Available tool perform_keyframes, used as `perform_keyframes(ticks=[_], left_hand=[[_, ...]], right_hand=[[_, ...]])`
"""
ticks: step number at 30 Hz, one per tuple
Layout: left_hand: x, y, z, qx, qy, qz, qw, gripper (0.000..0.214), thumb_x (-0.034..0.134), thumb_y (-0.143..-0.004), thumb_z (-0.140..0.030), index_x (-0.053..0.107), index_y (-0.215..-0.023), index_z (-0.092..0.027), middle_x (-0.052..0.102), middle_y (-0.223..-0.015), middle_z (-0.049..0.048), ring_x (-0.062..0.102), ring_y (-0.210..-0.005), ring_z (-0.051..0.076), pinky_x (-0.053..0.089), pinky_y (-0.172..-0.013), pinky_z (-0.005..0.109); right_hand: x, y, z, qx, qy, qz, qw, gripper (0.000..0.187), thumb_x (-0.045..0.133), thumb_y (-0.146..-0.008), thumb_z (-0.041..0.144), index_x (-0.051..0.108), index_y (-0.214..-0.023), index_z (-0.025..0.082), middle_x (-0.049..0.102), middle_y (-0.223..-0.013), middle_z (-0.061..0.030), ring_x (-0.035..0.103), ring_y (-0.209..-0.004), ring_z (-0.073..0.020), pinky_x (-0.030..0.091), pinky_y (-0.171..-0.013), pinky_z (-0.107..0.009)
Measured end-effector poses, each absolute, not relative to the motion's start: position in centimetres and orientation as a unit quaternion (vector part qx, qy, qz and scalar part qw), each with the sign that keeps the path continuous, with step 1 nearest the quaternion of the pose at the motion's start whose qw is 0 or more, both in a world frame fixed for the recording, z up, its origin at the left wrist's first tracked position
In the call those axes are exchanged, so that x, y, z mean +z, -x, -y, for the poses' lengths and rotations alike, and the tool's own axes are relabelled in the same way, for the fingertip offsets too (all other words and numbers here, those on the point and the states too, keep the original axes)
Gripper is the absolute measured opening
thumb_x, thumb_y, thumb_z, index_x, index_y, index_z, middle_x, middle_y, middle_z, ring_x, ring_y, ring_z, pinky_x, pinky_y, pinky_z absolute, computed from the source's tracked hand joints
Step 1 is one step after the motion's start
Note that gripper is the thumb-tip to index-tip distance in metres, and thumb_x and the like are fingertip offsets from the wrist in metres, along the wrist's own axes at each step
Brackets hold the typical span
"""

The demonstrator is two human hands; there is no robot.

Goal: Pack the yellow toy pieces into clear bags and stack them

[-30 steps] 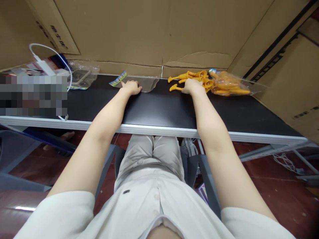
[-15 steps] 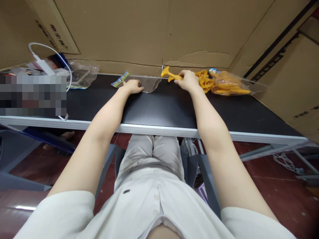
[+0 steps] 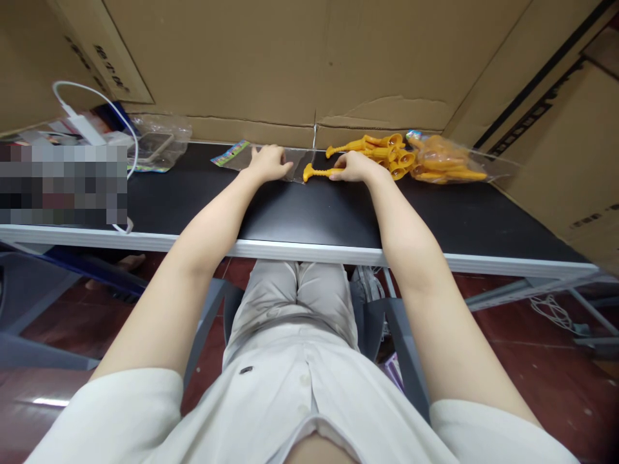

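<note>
My right hand (image 3: 355,167) is closed on a yellow plastic toy (image 3: 319,172) with a hammer-like end and a ribbed shaft; its other end is hidden in the hand. The toy points left, its tip at the right end of a clear plastic bag (image 3: 298,162). My left hand (image 3: 269,163) rests on the bag, thumb apart from the fingers. A colourful printed header (image 3: 229,154) shows at the bag's left end. Just behind my right hand lies a pile of similar yellow toys (image 3: 389,153), some with round, cup-like ends facing me.
Right of the pile lies a clear bag filled with yellow pieces (image 3: 447,161). At the left are another clear package (image 3: 157,149), a white cable (image 3: 118,108) and a blurred-out area. Cardboard (image 3: 242,64) walls in the back of the black table (image 3: 309,216).
My right hand has moved a little toward me with a yellow toy, bringing its end to the bag. My left hand has shifted right along the bag.
</note>
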State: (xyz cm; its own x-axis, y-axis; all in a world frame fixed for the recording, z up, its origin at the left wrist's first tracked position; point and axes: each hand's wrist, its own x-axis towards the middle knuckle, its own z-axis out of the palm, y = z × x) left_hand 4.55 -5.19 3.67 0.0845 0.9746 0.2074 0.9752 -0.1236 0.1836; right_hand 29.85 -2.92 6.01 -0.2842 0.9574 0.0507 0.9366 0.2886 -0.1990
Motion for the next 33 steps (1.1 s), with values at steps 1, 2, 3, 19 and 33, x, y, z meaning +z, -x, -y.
perform_keyframes(ticks=[1, 2, 3, 19, 33], left_hand=[[3.6, -5.1, 5.2, -0.14, 0.742, 0.656, 0.005, 0.04, 0.055, -0.108, -0.037, 0.079, -0.13, -0.014, 0.07, -0.152, 0.0229, 0.054, -0.155, 0.043, 0.029, -0.138, 0.066], [3.4, -5.5, 5.2, -0.138, 0.748, 0.649, 0.008, 0.038, 0.057, -0.107, -0.037, 0.079, -0.127, -0.013, 0.07, -0.15, 0.0232, 0.055, -0.154, 0.044, 0.029, -0.138, 0.066], [3.3, -5.8, 5.2, -0.133, 0.754, 0.643, 0.012, 0.036, 0.058, -0.106, -0.037, 0.08, -0.123, -0.013, 0.071, -0.149, 0.0232, 0.055, -0.153, 0.044, 0.029, -0.138, 0.067], [2.4, -7.7, 5.7, -0.218, 0.828, 0.514, 0.047, 0.027, 0.056, -0.1, -0.022, 0.079, -0.116, -0.021, 0.074, -0.133, 0.0151, 0.061, -0.141, 0.041, 0.018, -0.14, 0.076], [4.0, 0.4, 2.9, -0.245, 0.591, 0.769, -0.007, 0.06, 0.046, -0.112, -0.05, 0.07, -0.152, -0.013, 0.069, -0.159, 0.021, 0.062, -0.151, 0.041, 0.048, -0.127, 0.048]], right_hand=[[6.1, -29.9, 3.0, 0.058, 0.602, 0.793, 0.071, 0.036, 0.086, -0.096, 0.034, 0.084, -0.129, 0.02, 0.084, -0.127, -0.0121, 0.078, -0.12, -0.0327, 0.061, -0.114, -0.047], [6.3, -29.9, 3.1, 0.052, 0.612, 0.787, 0.063, 0.037, 0.088, -0.095, 0.033, 0.084, -0.129, 0.019, 0.083, -0.128, -0.0126, 0.078, -0.121, -0.0334, 0.06, -0.114, -0.047], [6.4, -29.9, 3.2, 0.049, 0.619, 0.782, 0.056, 0.038, 0.09, -0.093, 0.033, 0.085, -0.128, 0.019, 0.083, -0.128, -0.0126, 0.078, -0.121, -0.034, 0.06, -0.114, -0.047], [5.6, -27.6, 4.1, 0.069, 0.544, 0.815, 0.185, 0.037, 0.081, -0.094, 0.035, 0.081, -0.123, 0.014, 0.081, -0.116, -0.0115, 0.073, -0.111, -0.029, 0.059, -0.105, -0.039], [4.5, -27.1, 3.4, 0.186, 0.53, 0.806, 0.186, 0.043, 0.091, -0.085, 0.027, 0.084, -0.126, 0.017, 0.085, -0.116, -0.0084, 0.079, -0.108, -0.0258, 0.063, -0.105, -0.036]])
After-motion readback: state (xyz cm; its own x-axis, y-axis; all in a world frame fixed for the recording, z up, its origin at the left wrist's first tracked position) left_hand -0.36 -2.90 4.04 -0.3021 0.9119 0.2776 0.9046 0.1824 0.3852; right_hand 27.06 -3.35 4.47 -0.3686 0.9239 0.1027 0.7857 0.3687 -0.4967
